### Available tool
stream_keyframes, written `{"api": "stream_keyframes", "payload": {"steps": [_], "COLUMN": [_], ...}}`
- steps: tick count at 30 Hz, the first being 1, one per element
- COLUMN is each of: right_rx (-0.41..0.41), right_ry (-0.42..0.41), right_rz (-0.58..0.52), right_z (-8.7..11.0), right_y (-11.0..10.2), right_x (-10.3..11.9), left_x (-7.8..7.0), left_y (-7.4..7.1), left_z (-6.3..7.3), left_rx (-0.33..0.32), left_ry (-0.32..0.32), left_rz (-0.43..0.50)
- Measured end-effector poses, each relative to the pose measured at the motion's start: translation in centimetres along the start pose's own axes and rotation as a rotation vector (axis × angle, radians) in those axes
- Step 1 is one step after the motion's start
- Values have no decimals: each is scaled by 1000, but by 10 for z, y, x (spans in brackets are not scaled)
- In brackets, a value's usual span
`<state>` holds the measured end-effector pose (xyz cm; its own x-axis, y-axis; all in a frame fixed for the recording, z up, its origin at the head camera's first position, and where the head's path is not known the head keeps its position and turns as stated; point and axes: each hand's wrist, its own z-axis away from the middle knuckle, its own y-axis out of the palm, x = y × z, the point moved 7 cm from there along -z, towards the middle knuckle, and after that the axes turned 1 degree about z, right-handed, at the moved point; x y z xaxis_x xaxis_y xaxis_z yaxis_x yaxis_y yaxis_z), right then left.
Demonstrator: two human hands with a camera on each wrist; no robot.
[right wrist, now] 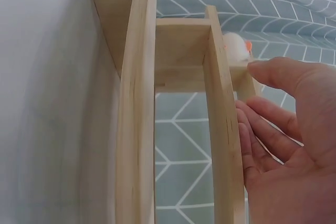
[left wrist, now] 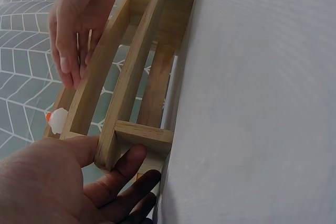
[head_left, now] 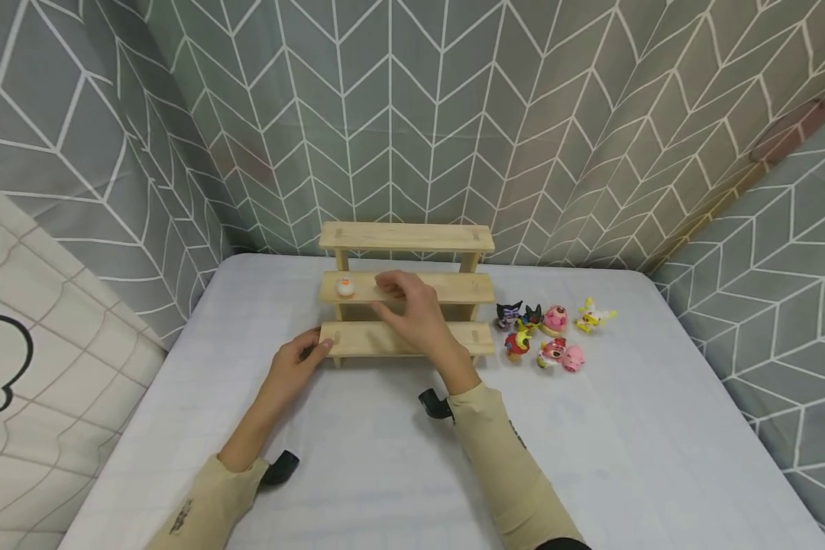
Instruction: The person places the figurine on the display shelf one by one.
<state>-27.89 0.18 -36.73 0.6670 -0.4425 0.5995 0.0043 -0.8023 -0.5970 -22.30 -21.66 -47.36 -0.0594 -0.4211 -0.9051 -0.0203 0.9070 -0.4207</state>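
A three-tier wooden display shelf (head_left: 406, 338) stands on the bed-like white surface. On the left part of its middle tier sits a small white figurine (head_left: 345, 288) with an orange spot, which also shows in the right wrist view. My left hand (head_left: 296, 367) grips the left end of the bottom tier, thumb on top and fingers underneath, as the left wrist view shows. Over the middle tier, to the right of the white figurine, is my right hand (head_left: 415, 309). Its fingers are loosely bent with nothing between them, and the thumb (right wrist: 278, 72) points towards the figurine.
Several small figurines stand right of the shelf, among them a dark purple one (head_left: 508, 315), a red one (head_left: 518, 345), a pink pig (head_left: 573, 358) and a yellow-and-white one (head_left: 593, 315). A grey curtain (head_left: 412, 114) with white lines hangs behind.
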Motion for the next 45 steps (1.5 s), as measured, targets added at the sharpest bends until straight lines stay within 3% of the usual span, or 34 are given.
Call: {"api": "stream_keyframes", "payload": {"steps": [6,15,24,33,45], "right_rx": [21,-24,-60,-173,-318], "right_ry": [28,89,104,148,337], "right_rz": [31,33,53,143,308], "right_z": [7,22,34,75,143], "right_y": [-13,-45,-79,-156,-268], "right_x": [-6,-20,-33,-67,-119], "left_x": [3,4,6,-2,4], "left_y": [3,2,-4,-1,0], "left_z": [-2,-2,0,-2,-2], "left_rx": [1,40,16,24,22], "left_ry": [-12,-54,-38,-9,-33], "left_rz": [-13,-11,0,17,24]}}
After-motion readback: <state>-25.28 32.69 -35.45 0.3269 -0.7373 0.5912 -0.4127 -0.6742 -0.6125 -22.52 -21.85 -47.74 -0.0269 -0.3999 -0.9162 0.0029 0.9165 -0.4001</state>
